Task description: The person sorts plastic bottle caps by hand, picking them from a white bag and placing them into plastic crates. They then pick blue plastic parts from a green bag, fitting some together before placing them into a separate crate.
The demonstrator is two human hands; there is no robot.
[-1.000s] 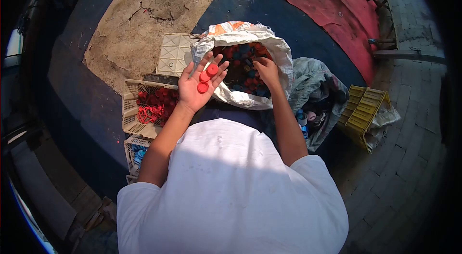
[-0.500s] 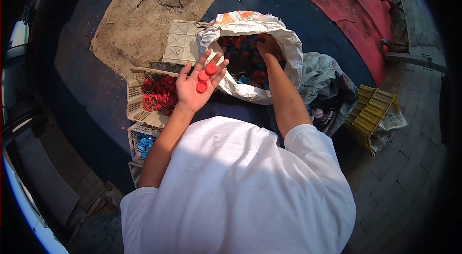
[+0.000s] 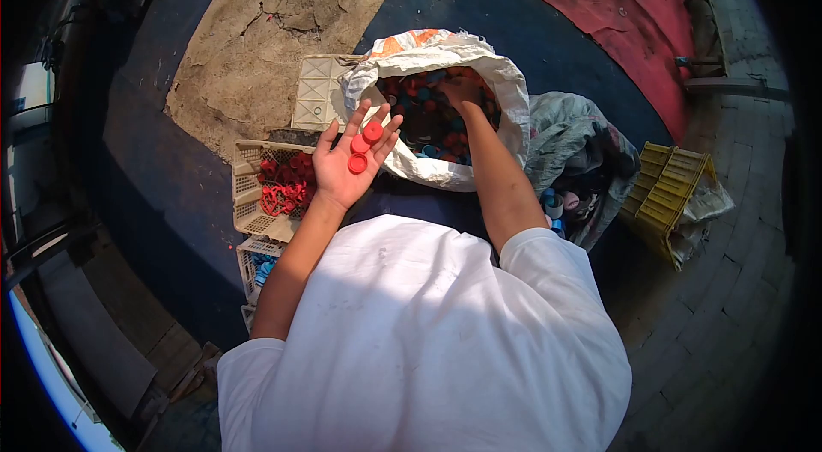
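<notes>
My left hand [image 3: 345, 166] is palm up at the near left rim of a white woven sack [image 3: 511, 122]. Its fingers are stretched apart, and red plastic bottle caps [image 3: 357, 163] lie on the palm and along the fingers. Inside the sack is a heap of mixed caps [image 3: 419, 105] in red, orange, blue and other colours. My right hand [image 3: 462, 92] reaches down into that heap near the sack's far right side. Shadow and the caps obscure its fingers, so what it grips cannot be made out.
Left of my arm stands a beige crate [image 3: 248, 217] of red caps, with another crate [image 3: 246, 268] of blue pieces nearer me. A pale plastic panel [image 3: 317, 92] lies behind. To the right are a grey-green sack [image 3: 569, 131] and a yellow crate [image 3: 664, 195].
My right hand has shifted slightly left within the sack. The left hand still bears its red caps, nearly unmoved. The whole view has shifted a little.
</notes>
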